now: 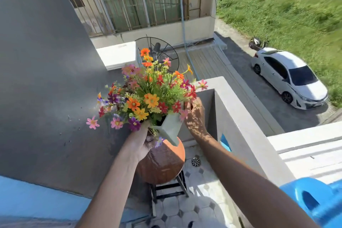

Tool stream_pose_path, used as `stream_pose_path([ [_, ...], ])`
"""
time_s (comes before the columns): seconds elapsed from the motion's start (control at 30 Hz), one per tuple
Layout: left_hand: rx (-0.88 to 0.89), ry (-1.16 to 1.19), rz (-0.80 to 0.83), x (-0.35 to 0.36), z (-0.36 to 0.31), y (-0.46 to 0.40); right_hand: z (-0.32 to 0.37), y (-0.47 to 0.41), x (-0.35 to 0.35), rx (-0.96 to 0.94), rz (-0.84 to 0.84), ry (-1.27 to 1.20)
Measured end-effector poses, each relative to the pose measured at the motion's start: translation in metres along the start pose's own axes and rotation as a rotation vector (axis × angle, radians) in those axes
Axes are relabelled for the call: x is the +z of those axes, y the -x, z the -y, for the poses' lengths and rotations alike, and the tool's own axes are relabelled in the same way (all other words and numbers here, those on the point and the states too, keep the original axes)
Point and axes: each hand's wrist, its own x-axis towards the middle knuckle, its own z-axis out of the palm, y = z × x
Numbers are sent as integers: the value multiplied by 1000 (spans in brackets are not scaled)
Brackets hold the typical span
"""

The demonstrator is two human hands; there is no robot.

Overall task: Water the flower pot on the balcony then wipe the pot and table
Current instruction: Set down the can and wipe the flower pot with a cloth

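A pale green square flower pot point(171, 128) full of orange, pink, red and purple flowers point(146, 96) is lifted above a small round brown table point(162, 164) with black legs. My left hand point(143, 142) grips the pot's near left corner from below. My right hand point(195, 116) holds its far right side, partly behind blossoms. The tabletop looks wet and shiny. No cloth shows in either hand.
A grey wall point(46, 79) stands close on the left. The balcony parapet point(240, 122) runs along the right, with a blue watering can point(314, 201) on it at the lower right. A floor drain point(195, 161) sits in the tiled floor beside the table.
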Motion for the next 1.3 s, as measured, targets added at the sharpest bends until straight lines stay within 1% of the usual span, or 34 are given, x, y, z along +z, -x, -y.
stream_pose_path([
  [0.03,0,-4,-6,-1,-1,-2,-13,8,9,-209,311,-148],
  [0.07,-3,-5,-9,0,-2,-2,-17,14,10,-264,519,-151],
  [0.1,-18,3,-1,2,-2,-3,-21,24,6,-355,543,-121],
  [0.17,-44,24,6,4,-1,-5,-17,41,-3,-619,419,82],
  [0.2,-44,29,2,5,-1,-5,-16,49,-10,-576,459,92],
  [0.27,-50,40,-10,6,-1,-7,-24,60,-14,-584,544,-44],
  [0.3,-53,49,-7,6,-1,-8,-24,67,-17,-581,566,-69],
  [0.37,-72,65,47,6,-1,-10,-17,79,-22,-580,621,-92],
  [0.47,-47,58,79,10,0,-11,-10,90,-22,-535,631,-100],
  [0.6,-42,54,99,10,4,-8,20,69,-15,-481,616,-99],
  [0.67,-57,71,88,9,8,-5,26,51,-11,-331,700,4],
  [0.77,-67,113,127,9,12,-1,8,24,-13,38,924,89],
  [0.8,-69,91,137,10,13,0,5,20,-17,96,975,160],
  [0.83,-68,65,140,10,13,1,7,18,-19,82,960,206],
  [0.87,-63,51,135,11,11,2,8,17,-19,-128,843,221],
  [0.9,-60,53,125,12,10,2,9,19,-20,-341,663,178],
  [0.93,-59,68,113,12,8,1,10,25,-18,-507,513,131],
  [0.97,-67,104,107,12,6,-1,10,36,-19,-610,442,148],
  [1.03,-66,170,106,11,1,-6,-6,48,-16,-842,465,243],
  [1.07,-49,163,99,10,0,-9,-15,52,-15,-797,516,214],
  [1.13,-17,107,69,9,3,-14,-16,60,-17,-611,561,72],
  [1.2,8,72,29,10,6,-13,-9,65,-14,-410,652,-87],
  [1.27,21,45,34,14,7,-11,6,70,-14,-334,686,-176],
  [1.3,14,32,42,16,8,-9,13,69,-14,-326,670,-204],
])
